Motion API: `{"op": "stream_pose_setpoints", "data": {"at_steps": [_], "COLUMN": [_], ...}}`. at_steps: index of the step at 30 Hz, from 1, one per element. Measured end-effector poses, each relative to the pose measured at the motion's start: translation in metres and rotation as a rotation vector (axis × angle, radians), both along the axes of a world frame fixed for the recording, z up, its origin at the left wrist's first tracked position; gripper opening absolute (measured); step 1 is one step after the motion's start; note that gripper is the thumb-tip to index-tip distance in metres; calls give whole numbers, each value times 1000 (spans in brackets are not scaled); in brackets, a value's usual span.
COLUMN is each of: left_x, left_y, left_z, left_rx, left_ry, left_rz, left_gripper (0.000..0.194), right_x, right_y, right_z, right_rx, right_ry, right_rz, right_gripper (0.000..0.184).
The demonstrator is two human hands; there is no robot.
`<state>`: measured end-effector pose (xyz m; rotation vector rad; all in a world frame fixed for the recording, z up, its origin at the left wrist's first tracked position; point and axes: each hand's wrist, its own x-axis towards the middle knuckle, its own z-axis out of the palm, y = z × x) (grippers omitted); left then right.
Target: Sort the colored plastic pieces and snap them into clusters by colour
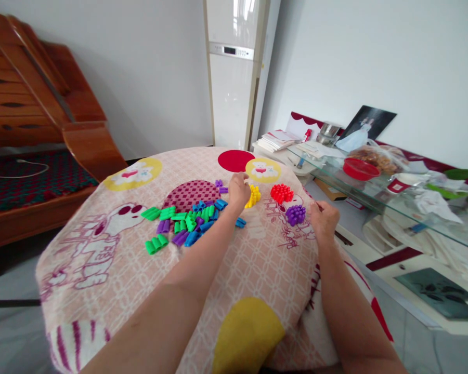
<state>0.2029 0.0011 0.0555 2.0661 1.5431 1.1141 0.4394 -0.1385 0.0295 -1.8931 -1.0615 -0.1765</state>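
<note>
My left hand reaches over the cloth-covered table, its fingers curled beside a small yellow cluster of plastic pieces; whether it grips one is hidden. My right hand rests closed at the table's right edge, just right of a purple cluster. A red cluster lies between and beyond them. A loose pile of green, blue and purple tube pieces spreads to the left of my left forearm.
A glass-topped side table to the right carries a red bowl, books, a photo and bags. A tall white air conditioner stands at the back. A wooden bench is on the left.
</note>
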Motion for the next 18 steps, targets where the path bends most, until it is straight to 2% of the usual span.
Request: {"op": "stream_pose_setpoints", "data": {"at_steps": [3,5,9,12,15,18], "left_x": [-29,-44,-61,-65,-66,-59], "left_y": [29,38,37,33,28,17], "left_z": [5,2,-10,-12,1,19], "left_rx": [-73,-127,-151,-157,-162,-81], "left_ry": [155,272,362,387,383,280], "left_rz": [97,85,-2,-5,51,50], "left_gripper": [39,38,27,20,16,19], "right_x": [-3,-4,-4,-3,-2,0], "right_y": [0,-1,-1,-1,1,3], "right_z": [2,4,5,4,1,-2], "right_rx": [2,3,-5,-7,-2,17], "right_ry": [3,-1,-5,-12,-17,-17], "right_rz": [-2,-1,-8,-23,-26,-3], "right_gripper": [36,36,35,34,35,37]}}
